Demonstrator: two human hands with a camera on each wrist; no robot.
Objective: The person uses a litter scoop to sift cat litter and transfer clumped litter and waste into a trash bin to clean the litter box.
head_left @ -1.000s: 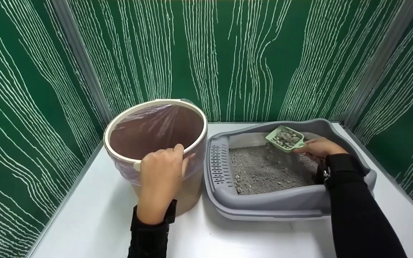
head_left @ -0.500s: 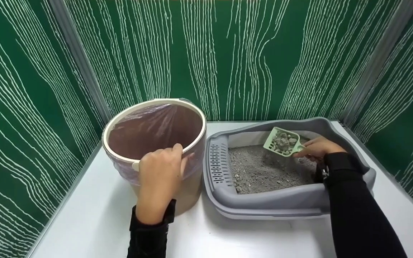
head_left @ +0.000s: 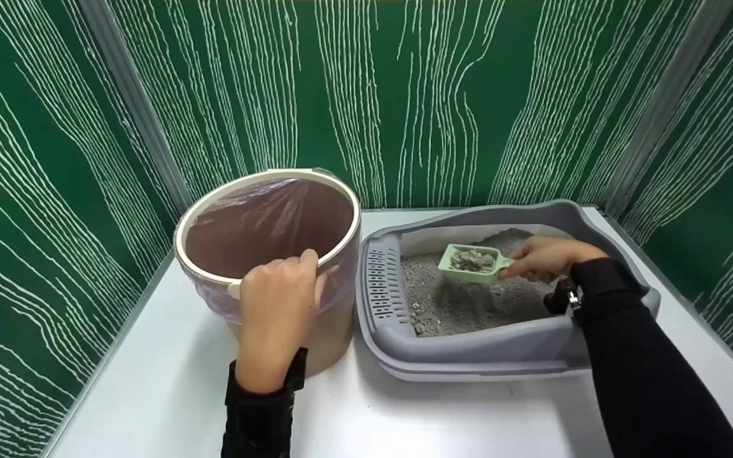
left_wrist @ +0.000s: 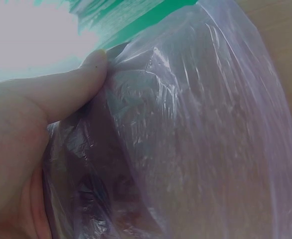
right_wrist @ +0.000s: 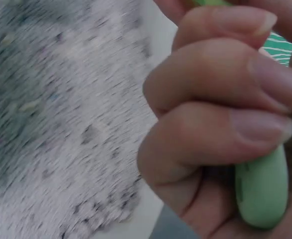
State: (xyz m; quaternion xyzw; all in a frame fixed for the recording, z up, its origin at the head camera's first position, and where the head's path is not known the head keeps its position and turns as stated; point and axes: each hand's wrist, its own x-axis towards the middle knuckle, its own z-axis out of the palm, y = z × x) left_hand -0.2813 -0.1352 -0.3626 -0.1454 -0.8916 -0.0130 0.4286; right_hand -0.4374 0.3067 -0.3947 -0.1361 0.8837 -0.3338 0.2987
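My left hand (head_left: 280,305) grips the near rim of a trash can (head_left: 335,337), fingers over the edge and thumb outside. A thin purplish plastic liner (left_wrist: 201,134) covers that rim and hangs down the outside; in the left wrist view the thumb lies against it. My right hand (head_left: 541,257) holds a light green litter scoop (head_left: 471,277) by its handle, fingers curled round it in the right wrist view. Grey clumps (head_left: 472,261) lie in the scoop, which is raised over the litter (head_left: 519,305) in a grey litter box (head_left: 481,353).
The litter box stands close to the right of the trash can on a white table (head_left: 404,420). Its left end has a slotted step (head_left: 384,286). Green walls (head_left: 455,95) with white lines rise behind and at both sides, with grey posts (head_left: 659,114) in the corners.
My right hand has brought the loaded scoop to the left and a little nearer, and levelled it. The left hand keeps its hold on the rim. The whole view has shifted slightly.
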